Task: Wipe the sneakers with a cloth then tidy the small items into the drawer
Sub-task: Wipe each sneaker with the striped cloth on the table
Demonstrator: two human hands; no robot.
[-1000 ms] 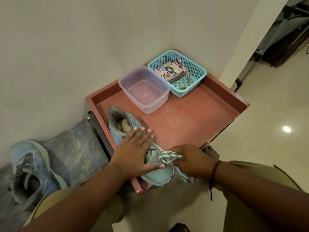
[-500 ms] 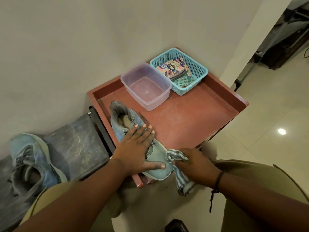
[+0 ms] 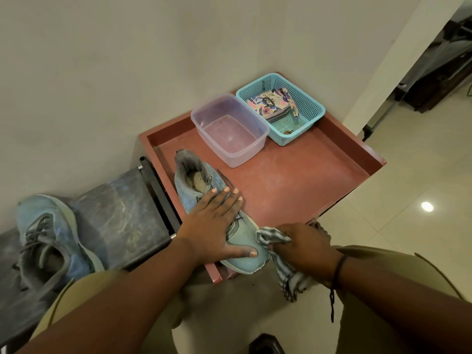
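Blue sneaker (image 3: 201, 190) lies on my red tray table (image 3: 293, 180); my left hand (image 3: 212, 226) presses it flat-fingered, my right hand (image 3: 304, 244) clutches the striped cloth (image 3: 270, 236) against its toe.

Head view — looking down; close above hands.

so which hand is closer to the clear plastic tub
Left. The left hand lies flat on the sneaker, fingertips pointing toward the clear tub. The right hand grips the striped cloth at the shoe's toe, by the table's near edge, farther from it.
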